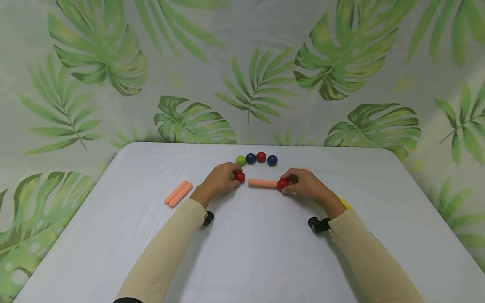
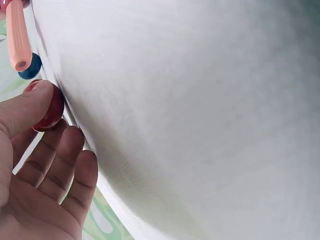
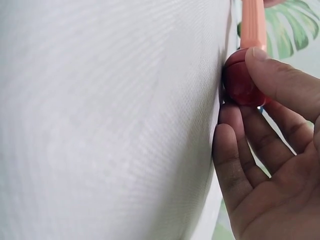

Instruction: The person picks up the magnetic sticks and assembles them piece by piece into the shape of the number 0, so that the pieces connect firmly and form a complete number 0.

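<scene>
My left hand (image 1: 221, 177) pinches a red ball (image 1: 240, 177) between thumb and fingers, just left of the free end of an orange ridged stick (image 1: 262, 183). In the left wrist view, that stick's end (image 2: 21, 64) shows a small hole. My right hand (image 1: 305, 184) grips a second red ball (image 1: 282, 184), which sits at the stick's right end. Seen from the right wrist, the thumb presses this ball (image 3: 242, 80) right where the stick (image 3: 253, 25) meets it. A small gap separates the stick from the left ball.
Behind the hands, a green ball (image 1: 240, 160), a blue ball (image 1: 251, 158), a red ball (image 1: 261, 157) and another blue ball (image 1: 272, 160) stand in a row. Two orange sticks (image 1: 178, 194) lie side by side at left on the white table (image 1: 257, 252). A leaf-patterned cloth (image 1: 189, 84) hangs behind.
</scene>
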Motion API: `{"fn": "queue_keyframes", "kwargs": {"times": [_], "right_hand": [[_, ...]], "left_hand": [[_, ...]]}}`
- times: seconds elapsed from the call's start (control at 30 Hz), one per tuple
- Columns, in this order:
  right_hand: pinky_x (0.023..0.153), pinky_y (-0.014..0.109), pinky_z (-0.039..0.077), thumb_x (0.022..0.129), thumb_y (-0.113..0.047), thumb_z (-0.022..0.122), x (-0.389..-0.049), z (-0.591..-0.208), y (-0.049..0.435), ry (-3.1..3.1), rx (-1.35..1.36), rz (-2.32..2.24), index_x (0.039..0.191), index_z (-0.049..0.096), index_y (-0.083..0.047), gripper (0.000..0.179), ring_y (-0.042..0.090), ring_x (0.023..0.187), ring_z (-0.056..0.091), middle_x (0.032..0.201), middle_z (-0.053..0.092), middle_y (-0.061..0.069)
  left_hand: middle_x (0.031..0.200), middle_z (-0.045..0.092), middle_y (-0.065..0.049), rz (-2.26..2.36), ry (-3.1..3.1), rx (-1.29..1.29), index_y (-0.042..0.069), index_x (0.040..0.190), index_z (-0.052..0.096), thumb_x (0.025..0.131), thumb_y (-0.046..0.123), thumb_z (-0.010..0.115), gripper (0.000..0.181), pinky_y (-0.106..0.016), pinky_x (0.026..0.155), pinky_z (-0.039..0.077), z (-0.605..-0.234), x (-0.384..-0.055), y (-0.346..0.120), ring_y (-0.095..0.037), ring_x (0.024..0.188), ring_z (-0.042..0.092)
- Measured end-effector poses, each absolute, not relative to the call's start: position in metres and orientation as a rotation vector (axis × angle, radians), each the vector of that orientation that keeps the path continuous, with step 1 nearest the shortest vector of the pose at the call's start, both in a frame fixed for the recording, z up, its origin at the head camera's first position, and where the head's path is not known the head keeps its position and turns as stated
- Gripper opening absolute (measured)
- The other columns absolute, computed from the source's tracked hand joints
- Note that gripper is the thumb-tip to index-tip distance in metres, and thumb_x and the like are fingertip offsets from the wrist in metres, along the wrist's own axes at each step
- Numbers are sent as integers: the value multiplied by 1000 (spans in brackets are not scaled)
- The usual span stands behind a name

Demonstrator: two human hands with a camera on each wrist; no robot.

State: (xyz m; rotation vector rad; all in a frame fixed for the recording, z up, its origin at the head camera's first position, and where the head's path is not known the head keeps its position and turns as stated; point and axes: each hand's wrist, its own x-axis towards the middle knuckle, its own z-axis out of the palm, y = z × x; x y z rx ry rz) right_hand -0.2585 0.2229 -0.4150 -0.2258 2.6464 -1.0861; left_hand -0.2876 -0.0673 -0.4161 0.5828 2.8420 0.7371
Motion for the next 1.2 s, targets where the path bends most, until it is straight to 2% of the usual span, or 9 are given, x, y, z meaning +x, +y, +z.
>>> {"fn": "queue_keyframes", "kwargs": {"times": [0.13,0.37,0.53,0.8,1.07,1.2], "right_hand": [[90,35,51,85,-15,78,-260,-416,227,2651,-237,-1094,119,66,-9,36,25,107,60,118,68,14],[92,37,52,85,-14,78,-260,-417,220,2656,-282,-1109,118,66,-8,35,26,108,61,118,69,13],[92,37,52,85,-14,78,-260,-417,221,2665,-276,-1111,117,66,-10,35,26,109,62,117,69,13],[94,39,52,86,-17,77,-260,-418,224,2680,-238,-1072,117,66,-10,34,25,109,61,118,68,12],[88,34,51,85,-17,78,-263,-418,222,2700,-278,-1050,116,67,-11,34,23,103,59,113,68,11],[86,32,49,85,-18,78,-263,-418,222,2710,-279,-1039,116,67,-12,34,23,101,58,111,68,10]], "left_hand": [[120,67,-8,754,2832,591,14,131,60,88,18,74,45,-40,101,48,-417,-289,-67,-23,110,60],[117,66,-6,819,2779,541,18,125,62,87,18,75,41,-39,94,50,-415,-284,-74,-21,101,59],[120,66,-7,847,2761,538,17,125,62,86,15,76,41,-40,95,49,-413,-283,-73,-22,99,58],[124,68,-8,874,2767,576,16,123,63,85,15,76,40,-40,97,49,-416,-282,-69,-22,102,62],[123,69,-6,864,2789,508,18,122,64,84,17,77,40,-42,100,48,-417,-279,-67,-22,108,62],[122,68,-7,899,2763,510,17,122,64,85,15,77,39,-41,100,48,-417,-280,-64,-23,107,61]]}}
